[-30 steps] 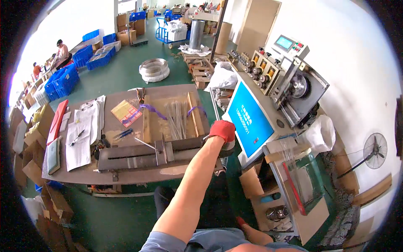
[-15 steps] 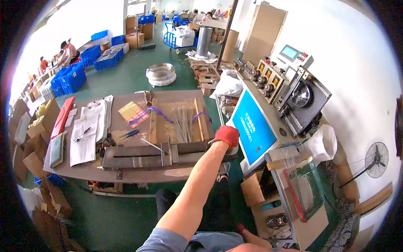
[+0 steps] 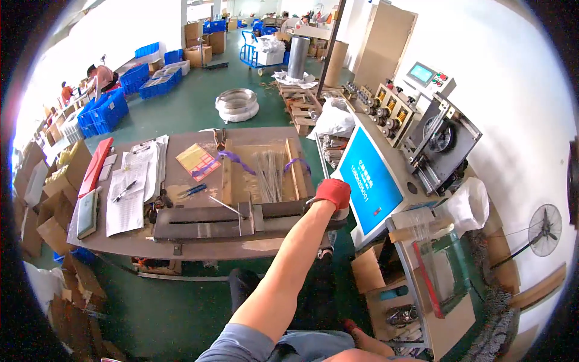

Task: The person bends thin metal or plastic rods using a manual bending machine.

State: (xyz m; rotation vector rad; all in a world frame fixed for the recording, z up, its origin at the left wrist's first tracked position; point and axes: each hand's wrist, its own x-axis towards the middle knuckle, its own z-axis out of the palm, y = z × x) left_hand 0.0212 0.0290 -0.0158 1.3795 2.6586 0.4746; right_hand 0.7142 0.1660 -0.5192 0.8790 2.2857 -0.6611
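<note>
My left hand (image 3: pixel 333 193), in a red glove, reaches across to the right end of a long dark metal slotted bar fixture (image 3: pixel 196 224). Its fingers look curled closed; whatever they grip is hidden under the glove. A metal slide block (image 3: pixel 248 220) with a thin lever stands on the bar. Behind it, a bundle of thin metal wires (image 3: pixel 269 175) lies in a shallow tray with wooden side strips (image 3: pixel 295 169). Low at the bottom edge, part of my right hand (image 3: pixel 350 326), also red-gloved, shows near my body; its fingers cannot be made out.
Right of the table (image 3: pixel 199 250) stands a machine with a blue panel (image 3: pixel 368 184) and rollers. Papers (image 3: pixel 126 205), a red box (image 3: pixel 95 166) and pliers (image 3: pixel 196 189) lie on the left. A wire coil (image 3: pixel 236 105) sits on the floor; cartons (image 3: pixel 57 223) flank the table.
The whole view has shifted slightly, moving the scene a little to the right. My left hand stays by the bar's right end.
</note>
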